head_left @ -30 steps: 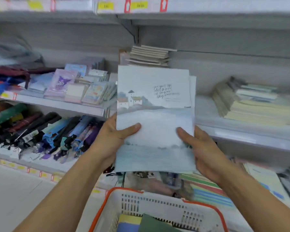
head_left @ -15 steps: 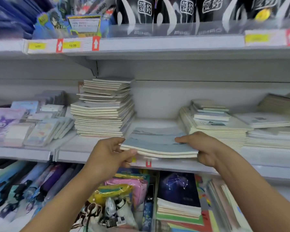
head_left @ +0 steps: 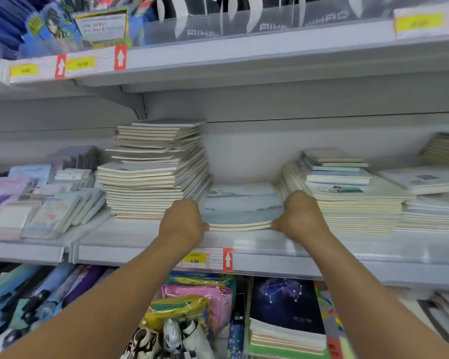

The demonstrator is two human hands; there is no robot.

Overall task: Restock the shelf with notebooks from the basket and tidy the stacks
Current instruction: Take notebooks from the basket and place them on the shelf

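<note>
Shelf (head_left: 322, 250): hands (head_left: 240, 224) flanking notebooks (head_left: 241, 206)

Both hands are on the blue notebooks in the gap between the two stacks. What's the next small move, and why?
Probably push them further back and let go. The blue notebooks already lie flat on the shelf, between the tall stack and the lower stack, but their front edge bows. The left hand and right hand grip the front corners.
</note>
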